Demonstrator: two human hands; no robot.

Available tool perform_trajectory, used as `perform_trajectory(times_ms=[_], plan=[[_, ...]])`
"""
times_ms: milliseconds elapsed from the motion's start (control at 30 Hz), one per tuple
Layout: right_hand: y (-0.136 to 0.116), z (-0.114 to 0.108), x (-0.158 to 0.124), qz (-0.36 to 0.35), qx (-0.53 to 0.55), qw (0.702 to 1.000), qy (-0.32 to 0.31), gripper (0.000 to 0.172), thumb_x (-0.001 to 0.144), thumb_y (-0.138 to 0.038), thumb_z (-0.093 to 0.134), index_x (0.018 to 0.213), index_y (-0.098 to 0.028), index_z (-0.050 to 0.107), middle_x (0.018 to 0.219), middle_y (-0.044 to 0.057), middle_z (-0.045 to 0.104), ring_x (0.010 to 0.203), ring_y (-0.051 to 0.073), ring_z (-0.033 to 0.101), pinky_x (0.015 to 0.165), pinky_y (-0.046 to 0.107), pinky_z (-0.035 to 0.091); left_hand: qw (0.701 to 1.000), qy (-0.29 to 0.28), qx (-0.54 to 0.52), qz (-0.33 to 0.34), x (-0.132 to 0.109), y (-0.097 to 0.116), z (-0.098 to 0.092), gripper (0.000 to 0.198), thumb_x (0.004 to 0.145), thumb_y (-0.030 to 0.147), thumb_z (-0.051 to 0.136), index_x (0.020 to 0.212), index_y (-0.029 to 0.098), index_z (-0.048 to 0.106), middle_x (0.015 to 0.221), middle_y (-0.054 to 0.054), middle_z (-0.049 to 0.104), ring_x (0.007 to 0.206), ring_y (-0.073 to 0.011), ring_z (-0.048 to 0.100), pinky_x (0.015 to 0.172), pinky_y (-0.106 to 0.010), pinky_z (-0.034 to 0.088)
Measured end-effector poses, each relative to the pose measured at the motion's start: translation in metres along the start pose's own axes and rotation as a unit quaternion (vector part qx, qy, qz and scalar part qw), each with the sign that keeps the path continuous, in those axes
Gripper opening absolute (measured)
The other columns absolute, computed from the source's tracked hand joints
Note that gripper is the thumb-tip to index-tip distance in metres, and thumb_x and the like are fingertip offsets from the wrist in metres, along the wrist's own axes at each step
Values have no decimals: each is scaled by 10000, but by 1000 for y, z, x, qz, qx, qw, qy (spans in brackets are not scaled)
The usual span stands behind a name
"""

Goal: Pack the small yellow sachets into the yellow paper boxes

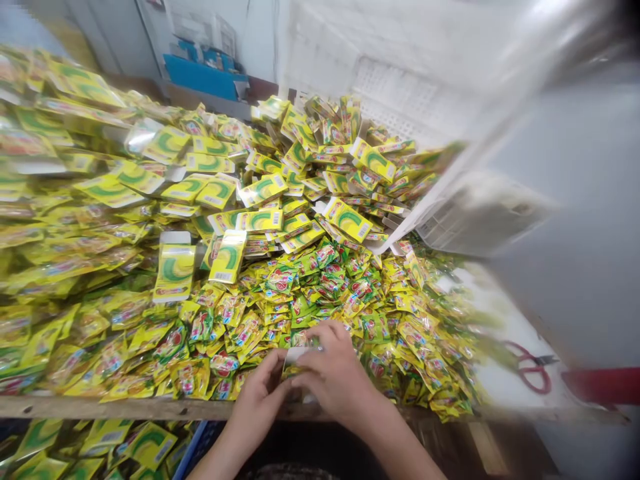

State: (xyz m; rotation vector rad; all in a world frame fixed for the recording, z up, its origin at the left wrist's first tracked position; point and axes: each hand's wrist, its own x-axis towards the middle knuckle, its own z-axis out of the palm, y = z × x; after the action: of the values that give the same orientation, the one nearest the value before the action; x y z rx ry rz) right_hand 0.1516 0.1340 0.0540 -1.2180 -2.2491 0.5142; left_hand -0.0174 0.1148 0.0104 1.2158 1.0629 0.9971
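Observation:
Both hands meet at the front edge of the table. My left hand (265,385) has its fingers curled round the left side of a small carton (296,355), of which only a whitish end flap shows clearly. My right hand (330,367) closes over the carton's other side, fingers bent at its top. Most of the carton is hidden by the fingers. Just beyond the hands lies a heap of small yellow and green sachets (300,303). Behind the sachets are piled flat yellow cartons with a green swirl (260,190).
A white plastic crate (400,87) lies tipped behind the cartons. Red-handled scissors (533,370) rest on the white surface at right, near a red object (605,387). Below the table edge (125,408), a blue bin (193,447) stands beside more yellow cartons (150,445). A blue box (205,77) stands behind.

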Motion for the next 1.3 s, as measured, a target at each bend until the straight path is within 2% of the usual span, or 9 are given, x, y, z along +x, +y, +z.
perform_trajectory(times_ms=[100, 233, 333, 500, 633, 700, 833, 1000, 1300], plan=[[0, 5, -6, -7, 11, 1000, -2, 170, 749, -433, 788, 798, -276, 744, 1261, 51, 576, 1278, 332, 367, 1048, 526, 310, 1000, -3, 0, -4, 0, -3, -2, 232, 823, 273, 672, 1052, 239, 678, 1024, -35, 724, 958, -244, 638, 857, -301, 476], [3, 1, -19, 71, 155, 981, 97, 131, 878, -345, 659, 972, -291, 734, 1145, 64, 634, 1135, 261, 526, 978, 430, 426, 999, 31, -1, -29, -5, -2, -4, 291, 853, 353, 640, 1124, 269, 705, 1120, -39, 724, 1036, -269, 633, 923, -338, 468], [5, 4, -31, 234, 315, 910, 131, 155, 873, -345, 629, 954, -232, 699, 823, 42, 658, 726, 190, 616, 629, 299, 521, 995, 43, -41, -77, -11, 8, -6, 289, 863, 387, 620, 1109, 288, 732, 1154, -41, 723, 1132, -287, 601, 1005, -376, 424], [1, 33, -32, 352, 524, 775, 25, 187, 674, -278, 731, 751, -197, 580, 527, -74, 497, 417, 86, 406, 369, 166, 290, 982, -69, -128, -120, -9, 27, -4, 189, 775, 275, 669, 909, 215, 788, 1115, -74, 713, 1156, -307, 573, 1014, -403, 404], [-2, 45, -21, 274, 436, 845, 148, 55, 635, -140, 659, 613, -180, 627, 581, -41, 511, 567, 105, 467, 497, 184, 379, 977, -15, -137, -163, 1, 25, 0, 44, 710, 210, 713, 750, 200, 730, 747, -12, 677, 751, -195, 615, 694, -278, 464], [0, 44, -19, 241, 408, 866, 161, 105, 687, -155, 634, 698, -198, 730, 703, -2, 575, 616, 122, 522, 506, 197, 430, 974, 23, -155, -165, 3, 20, 0, 125, 726, 254, 744, 844, 214, 728, 804, -12, 697, 797, -191, 624, 710, -267, 472], [6, 38, -22, 272, 449, 841, 131, 164, 724, -194, 639, 803, -219, 780, 779, -1, 574, 429, 65, 463, 341, 178, 395, 969, 5, -183, -168, -1, 13, -10, 259, 804, 345, 714, 1039, 238, 731, 1098, -58, 724, 1097, -231, 604, 965, -317, 447], [6, 38, -20, 298, 452, 827, 153, 149, 722, -220, 673, 807, -217, 796, 780, 0, 598, 385, 45, 450, 324, 175, 396, 989, 26, -72, -129, -2, 6, -22, 233, 775, 325, 752, 993, 244, 758, 1045, -49, 746, 1034, -246, 642, 966, -328, 467], [8, 40, -19, 227, 428, 863, 142, 218, 789, -397, 739, 937, -247, 797, 853, 50, 632, 697, 162, 609, 571, 259, 548, 994, 25, 104, -12, 5, -4, -38, 271, 800, 400, 707, 1023, 255, 757, 1101, -64, 739, 1074, -270, 656, 969, -357, 504]])
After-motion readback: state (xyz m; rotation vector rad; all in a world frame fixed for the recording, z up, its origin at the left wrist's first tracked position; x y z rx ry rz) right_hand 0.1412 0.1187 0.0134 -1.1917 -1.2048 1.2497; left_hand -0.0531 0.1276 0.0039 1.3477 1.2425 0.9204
